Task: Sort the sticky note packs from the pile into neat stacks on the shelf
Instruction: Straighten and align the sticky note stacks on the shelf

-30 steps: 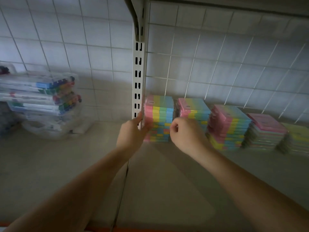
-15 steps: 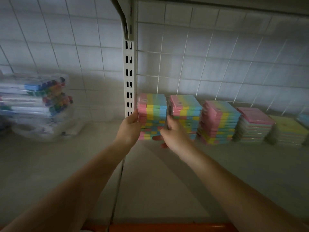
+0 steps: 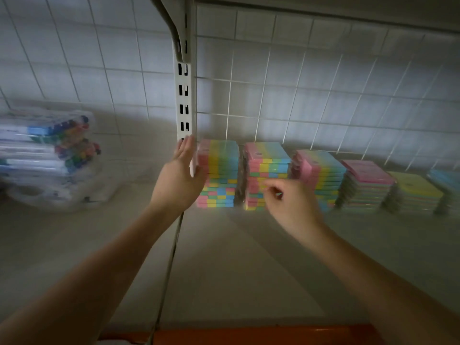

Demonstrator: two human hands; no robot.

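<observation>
The flat, straight-fingered left hand [image 3: 179,179] presses the leftmost multicoloured sticky-note stack [image 3: 219,175]; the loosely curled, empty right hand [image 3: 290,204] fronts the second stack [image 3: 267,170].

text: none legible | sticky note packs [image 3: 218,175]: labels blurred

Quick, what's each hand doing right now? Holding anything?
Left hand: open, fingers straight, flat against the side of the leftmost stack.
Right hand: fingers curled in front of the second stack; blurred, so holding anything cannot be told.
</observation>
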